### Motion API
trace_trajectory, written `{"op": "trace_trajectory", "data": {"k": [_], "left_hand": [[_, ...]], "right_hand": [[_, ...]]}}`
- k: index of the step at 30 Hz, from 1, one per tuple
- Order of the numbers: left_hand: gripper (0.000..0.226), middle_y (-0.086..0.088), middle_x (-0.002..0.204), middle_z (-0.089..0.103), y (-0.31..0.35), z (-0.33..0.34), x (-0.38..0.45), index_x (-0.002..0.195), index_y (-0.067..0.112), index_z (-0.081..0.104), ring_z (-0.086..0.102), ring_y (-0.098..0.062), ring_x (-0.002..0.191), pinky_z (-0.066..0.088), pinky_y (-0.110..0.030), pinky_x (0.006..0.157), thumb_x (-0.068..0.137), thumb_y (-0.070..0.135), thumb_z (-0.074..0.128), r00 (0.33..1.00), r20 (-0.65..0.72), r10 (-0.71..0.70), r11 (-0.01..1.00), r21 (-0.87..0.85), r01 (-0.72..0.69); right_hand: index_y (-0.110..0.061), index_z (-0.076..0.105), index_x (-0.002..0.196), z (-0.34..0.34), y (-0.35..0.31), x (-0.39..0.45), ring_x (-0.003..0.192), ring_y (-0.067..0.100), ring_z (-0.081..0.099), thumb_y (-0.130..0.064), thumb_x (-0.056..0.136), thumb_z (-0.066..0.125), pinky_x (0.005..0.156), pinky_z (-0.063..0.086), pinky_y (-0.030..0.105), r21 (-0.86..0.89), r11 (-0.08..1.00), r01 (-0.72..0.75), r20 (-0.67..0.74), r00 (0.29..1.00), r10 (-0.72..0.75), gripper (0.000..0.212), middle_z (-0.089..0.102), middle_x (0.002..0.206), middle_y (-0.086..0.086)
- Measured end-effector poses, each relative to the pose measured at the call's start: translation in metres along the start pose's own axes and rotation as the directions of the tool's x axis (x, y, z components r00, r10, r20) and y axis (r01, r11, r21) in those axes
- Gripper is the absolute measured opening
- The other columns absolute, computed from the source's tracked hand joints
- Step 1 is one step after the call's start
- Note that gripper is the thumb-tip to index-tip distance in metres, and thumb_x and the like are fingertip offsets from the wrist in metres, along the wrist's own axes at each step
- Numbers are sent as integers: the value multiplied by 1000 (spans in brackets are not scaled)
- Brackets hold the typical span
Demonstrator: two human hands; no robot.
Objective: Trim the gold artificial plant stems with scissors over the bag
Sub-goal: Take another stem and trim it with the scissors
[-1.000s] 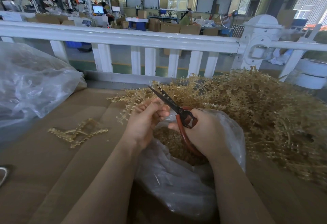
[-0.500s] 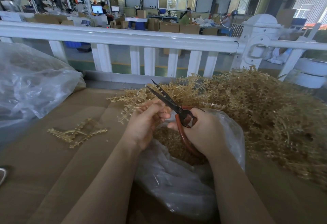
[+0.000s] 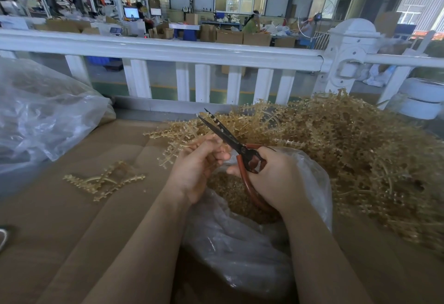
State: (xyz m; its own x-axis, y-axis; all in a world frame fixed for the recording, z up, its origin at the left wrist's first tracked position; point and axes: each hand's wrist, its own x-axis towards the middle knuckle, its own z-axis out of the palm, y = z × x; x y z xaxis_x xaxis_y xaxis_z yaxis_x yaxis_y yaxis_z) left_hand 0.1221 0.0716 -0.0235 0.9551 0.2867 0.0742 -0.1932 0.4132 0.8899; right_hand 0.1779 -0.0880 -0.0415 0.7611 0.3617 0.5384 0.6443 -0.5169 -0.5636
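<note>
While the right hand (image 3: 271, 178) curls its fingers through the red loop handles of the scissors (image 3: 236, 146), the dark blades stand slightly parted and point toward the upper left of the frame, their tips over the near edge of the gold pile. The left hand (image 3: 194, 169), just left of centre, has its fingers curled round a gold artificial stem (image 3: 169, 153) whose beaded branches fan out to the left of the knuckles; the fingertips lie right beside the blades, though whether the stem sits between them is hard to tell from this angle.

Both hands hover over the clear plastic bag (image 3: 240, 251) in the lower centre, whose open mouth shows a heap of small gold trimmings (image 3: 228, 190) inside. A large pile of gold stems (image 3: 360, 154) fills the right side of the frame, spreading from centre to the right edge. A few separate gold sprigs (image 3: 105, 181) lie at centre left on the brown cardboard surface (image 3: 60, 219). A second, crumpled clear bag (image 3: 43, 116) bulges at the left edge. Across the upper middle runs a white railing (image 3: 168, 51), with a post cap at upper right, and behind it a workshop with cartons and screens.
</note>
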Motion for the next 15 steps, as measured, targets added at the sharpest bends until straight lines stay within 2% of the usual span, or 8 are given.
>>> {"op": "trace_trajectory", "data": {"k": [2, 4, 6, 10, 15], "left_hand": [[9, 0, 70, 65, -1, -1, 0, 81, 11, 61, 61, -9, 63, 51, -23, 68, 78, 19, 65, 1000, 20, 5, 1000, -1, -5], [14, 0, 70, 65, -1, -2, 1, 80, 11, 61, 62, -9, 63, 52, -22, 67, 75, 23, 65, 999, 35, 6, 1000, -5, -6], [18, 0, 69, 65, -2, -3, 1, 83, 11, 63, 62, -9, 62, 53, -20, 64, 73, 25, 66, 999, 34, 5, 1000, -17, -4], [18, -1, 69, 67, -2, -5, 2, 85, 9, 65, 63, -8, 62, 53, -18, 62, 72, 22, 66, 1000, 17, 1, 999, -32, -1], [13, 1, 70, 66, -3, -6, 2, 79, 15, 62, 62, -9, 63, 53, -21, 65, 72, 24, 66, 999, 44, 5, 1000, -6, -5]], "right_hand": [[-46, 48, 69, 0, -1, 0, 71, -10, 56, -78, 66, 66, 58, 39, 7, 10, 1000, 5, -2, 1000, -5, 37, 51, 63, -24], [-42, 58, 76, 0, -1, 0, 70, -8, 57, -82, 65, 61, 59, 39, 8, 21, 1000, -7, 22, 1000, 6, 42, 56, 67, -24], [-33, 67, 85, 1, 0, 0, 71, -5, 59, -86, 64, 57, 61, 39, 10, 53, 999, -11, 32, 999, 9, 58, 60, 71, -22], [-35, 65, 84, 1, -1, 0, 71, -5, 58, -89, 61, 53, 61, 38, 9, 73, 997, -13, 33, 999, 11, 59, 60, 71, -23], [-31, 69, 83, 0, 0, 1, 72, -6, 60, -89, 61, 54, 59, 41, 7, 57, 998, -15, 50, 999, 12, 64, 61, 69, -22]]}}
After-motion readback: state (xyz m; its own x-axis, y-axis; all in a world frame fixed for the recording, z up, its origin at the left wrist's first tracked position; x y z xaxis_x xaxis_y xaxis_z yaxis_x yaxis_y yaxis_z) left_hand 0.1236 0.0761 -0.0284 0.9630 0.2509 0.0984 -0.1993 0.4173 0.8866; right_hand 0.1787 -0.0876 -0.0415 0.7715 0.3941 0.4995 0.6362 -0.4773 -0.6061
